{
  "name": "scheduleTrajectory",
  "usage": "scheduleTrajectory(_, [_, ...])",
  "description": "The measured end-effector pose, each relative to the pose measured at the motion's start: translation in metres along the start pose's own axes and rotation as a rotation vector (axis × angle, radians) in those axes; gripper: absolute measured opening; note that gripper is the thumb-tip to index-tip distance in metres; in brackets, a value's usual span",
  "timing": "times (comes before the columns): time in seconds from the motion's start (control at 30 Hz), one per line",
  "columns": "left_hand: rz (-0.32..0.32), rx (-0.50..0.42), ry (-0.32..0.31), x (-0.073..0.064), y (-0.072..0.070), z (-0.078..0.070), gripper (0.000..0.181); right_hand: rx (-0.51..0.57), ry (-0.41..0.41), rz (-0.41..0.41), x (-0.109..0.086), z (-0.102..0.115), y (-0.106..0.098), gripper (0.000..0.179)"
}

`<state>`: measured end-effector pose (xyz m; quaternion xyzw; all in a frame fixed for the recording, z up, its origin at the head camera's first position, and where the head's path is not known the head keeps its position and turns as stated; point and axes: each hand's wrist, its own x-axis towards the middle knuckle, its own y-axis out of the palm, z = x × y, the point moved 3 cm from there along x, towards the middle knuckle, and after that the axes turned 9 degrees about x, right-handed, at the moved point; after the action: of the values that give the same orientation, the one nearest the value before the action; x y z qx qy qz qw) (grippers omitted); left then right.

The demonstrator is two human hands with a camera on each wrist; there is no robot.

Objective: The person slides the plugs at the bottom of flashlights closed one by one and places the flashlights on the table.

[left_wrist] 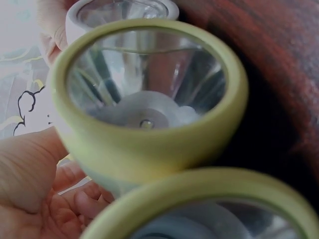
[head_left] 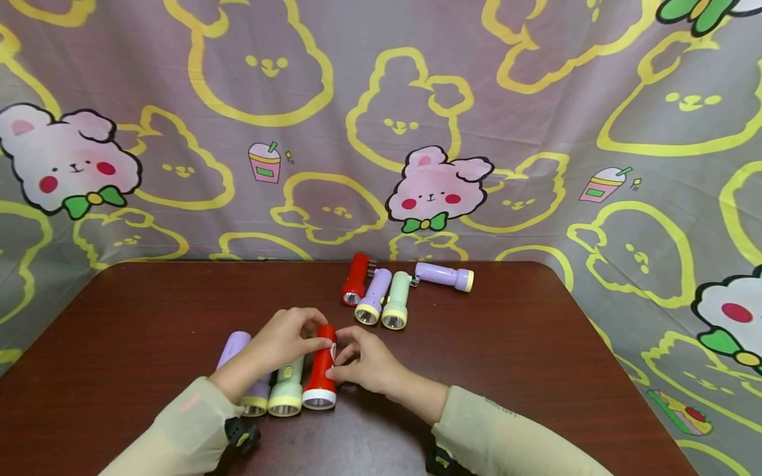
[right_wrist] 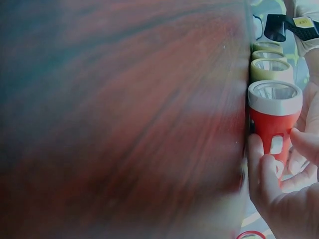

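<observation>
A red flashlight [head_left: 321, 377] with a white rim stands between both hands on the brown table, lens end toward me. My left hand [head_left: 287, 336] pinches its far end, fingers at the tip and thumb on the side. My right hand [head_left: 370, 362] holds its body from the right, thumb and fingers around it near the white switch [right_wrist: 276, 145] and a small loop. Just left lies a pale green flashlight [head_left: 290, 378] with a yellow rim. Beyond it, a purple flashlight [head_left: 261, 387] and another purple one [head_left: 235, 344] are partly hidden by my left forearm.
Farther back lie a red flashlight [head_left: 357, 274], a purple one [head_left: 377, 287], a pale green one [head_left: 399, 291] and a sideways purple one [head_left: 437, 273]. A patterned curtain [head_left: 333, 152] hangs behind the table [head_left: 506, 357].
</observation>
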<state>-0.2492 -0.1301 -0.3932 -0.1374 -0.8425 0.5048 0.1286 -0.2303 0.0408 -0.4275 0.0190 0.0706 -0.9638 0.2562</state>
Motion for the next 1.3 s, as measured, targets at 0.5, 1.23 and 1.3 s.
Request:
scheduleTrajectory(0.5, [0.019, 0.014, 0.006, 0.0, -0.001, -0.002, 0.019, 0.042, 0.028, 0.019, 0.0, -0.001, -0.002, 0.059])
scheduleTrajectory(1.23, [-0.102, 0.103, 0.041, -0.036, -0.021, 0.006, 0.024, 0.049, 0.039, 0.057, -0.001, -0.001, -0.001, 0.061])
scheduleTrajectory(1.3, [-0.129, 0.115, 0.047, -0.043, -0.021, 0.011, 0.027, 0.049, 0.041, 0.061, -0.002, -0.001, -0.001, 0.061])
